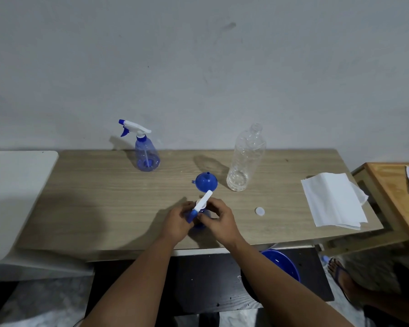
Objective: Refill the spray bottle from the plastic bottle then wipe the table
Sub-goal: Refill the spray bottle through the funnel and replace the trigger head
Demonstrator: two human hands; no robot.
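Note:
A blue spray bottle with a white and blue trigger head (203, 201) stands near the front middle of the wooden table (104, 199). My left hand (178, 220) grips its body, which is mostly hidden. My right hand (219, 217) pinches the collar under the head. Just behind lies a blue funnel (205, 182), spout up. A clear plastic bottle (246, 159) stands uncapped to the right, nearly empty. Its white cap (259, 211) lies on the table. A folded white paper towel (333, 199) lies at the right end.
A second blue spray bottle (145, 149) stands at the back left by the wall. A white surface (12, 185) adjoins the table's left side, a wooden stool (392, 197) its right. Under the table sit a blue basin (283, 264) and another person's sandalled foot (340, 272).

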